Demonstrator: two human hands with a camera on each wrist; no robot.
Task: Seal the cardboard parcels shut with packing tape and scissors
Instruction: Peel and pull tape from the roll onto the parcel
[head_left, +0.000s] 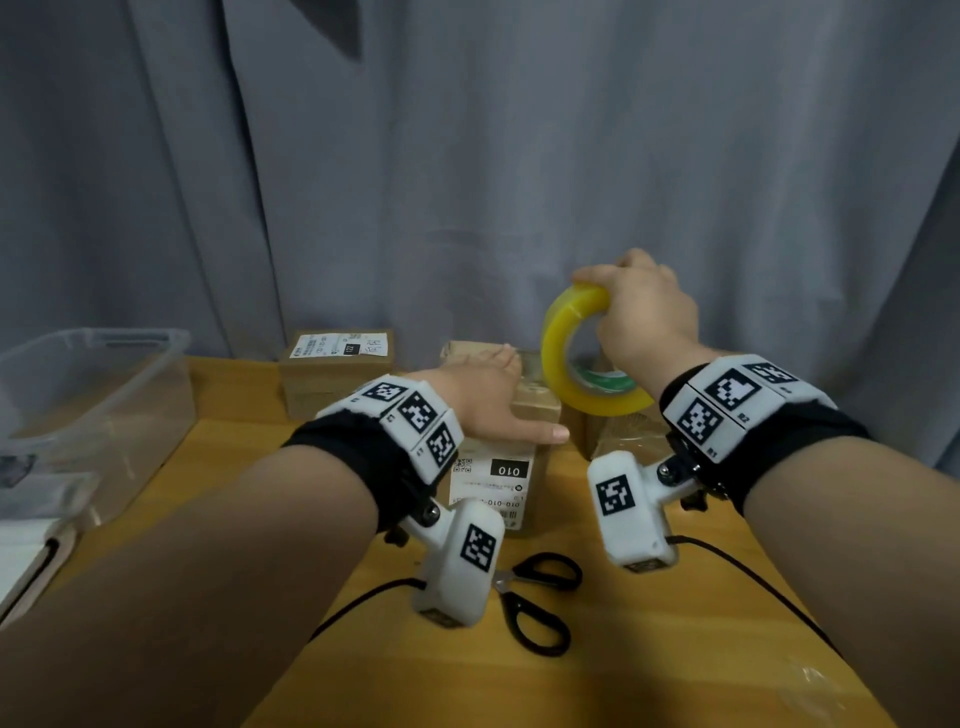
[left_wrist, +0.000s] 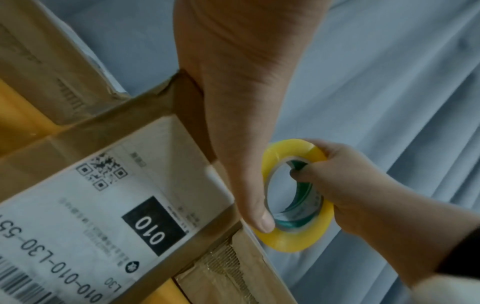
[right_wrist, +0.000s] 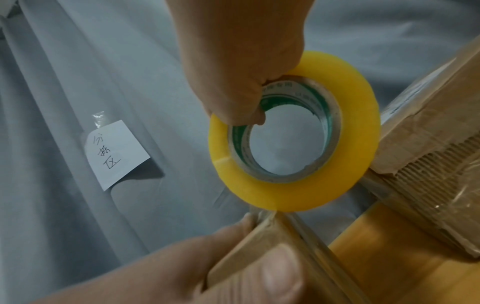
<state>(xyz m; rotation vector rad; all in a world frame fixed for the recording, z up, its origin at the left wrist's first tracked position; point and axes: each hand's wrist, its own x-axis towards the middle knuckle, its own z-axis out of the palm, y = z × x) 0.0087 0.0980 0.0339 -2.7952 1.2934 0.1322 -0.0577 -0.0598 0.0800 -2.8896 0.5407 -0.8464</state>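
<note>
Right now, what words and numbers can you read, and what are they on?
"010": white on a black patch, on the label of the box under the left hand.
"010-010-L30-55": same label, cut off at the edge.
"L30": same label, small.
Handwritten note on the curtain: three characters, unclear to me.
Far box's label: too small.
Tape roll core print: blurred.
</note>
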